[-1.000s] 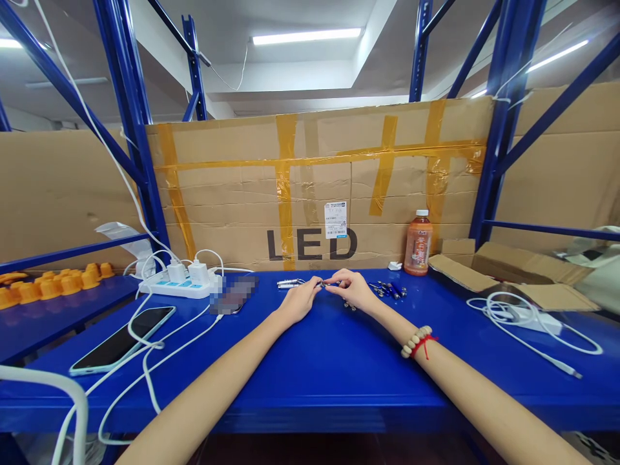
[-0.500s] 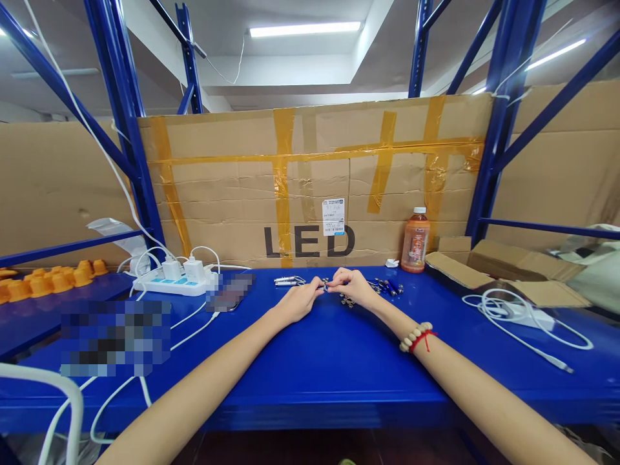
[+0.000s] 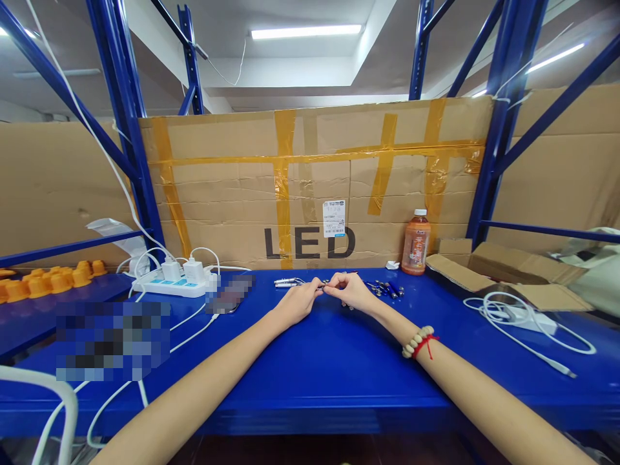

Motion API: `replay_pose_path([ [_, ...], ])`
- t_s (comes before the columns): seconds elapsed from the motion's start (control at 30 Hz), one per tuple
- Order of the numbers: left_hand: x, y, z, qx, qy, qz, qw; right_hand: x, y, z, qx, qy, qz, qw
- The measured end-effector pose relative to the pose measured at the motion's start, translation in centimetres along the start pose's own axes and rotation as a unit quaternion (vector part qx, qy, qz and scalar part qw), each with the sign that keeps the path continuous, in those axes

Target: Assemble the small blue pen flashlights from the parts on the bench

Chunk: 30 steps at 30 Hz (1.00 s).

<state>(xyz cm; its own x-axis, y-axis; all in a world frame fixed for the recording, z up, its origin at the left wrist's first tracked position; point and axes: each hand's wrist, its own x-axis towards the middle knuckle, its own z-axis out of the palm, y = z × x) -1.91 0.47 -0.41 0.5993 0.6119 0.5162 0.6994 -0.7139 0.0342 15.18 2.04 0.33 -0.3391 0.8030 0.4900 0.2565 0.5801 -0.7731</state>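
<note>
My left hand [image 3: 296, 303] and my right hand [image 3: 356, 292] meet over the far middle of the blue table, fingertips closed in a pinch. Between them is a small shiny metal piece [image 3: 322, 287], mostly covered by the fingers and too small to name. Just left of my left hand lie slim silver pieces [image 3: 287, 282] with a thin loop at one end. A scatter of small metal and blue parts [image 3: 391, 289] rests right of my right hand. More little metal pieces [image 3: 347, 306] show partly beneath that hand.
An orange drink bottle [image 3: 415, 242] stands at the back, near an opened cardboard box [image 3: 527, 271]. A coiled white cable [image 3: 513, 313] lies at right. To the left are a power strip [image 3: 169, 283], a phone [image 3: 231, 294], white cables and orange cups [image 3: 55, 279]. Taped cardboard [image 3: 232, 194] walls the back.
My right hand's fingers have curled and shifted slightly lower and closer to my left fingertips, covering more of the small metal piece. My left hand stays nearly in place.
</note>
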Motion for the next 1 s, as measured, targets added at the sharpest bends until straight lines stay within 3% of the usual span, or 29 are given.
replay_pose_path([
  [0.33,0.16,-0.06,0.12,0.058,0.041,-0.005,0.997,0.21,0.04,0.38,0.015,0.020,0.052,0.998],
  [1.0,0.53,0.06,0.09,0.081,-0.024,-0.031,0.996,-0.05,0.02,-0.03,-0.001,0.028,0.105,0.994],
])
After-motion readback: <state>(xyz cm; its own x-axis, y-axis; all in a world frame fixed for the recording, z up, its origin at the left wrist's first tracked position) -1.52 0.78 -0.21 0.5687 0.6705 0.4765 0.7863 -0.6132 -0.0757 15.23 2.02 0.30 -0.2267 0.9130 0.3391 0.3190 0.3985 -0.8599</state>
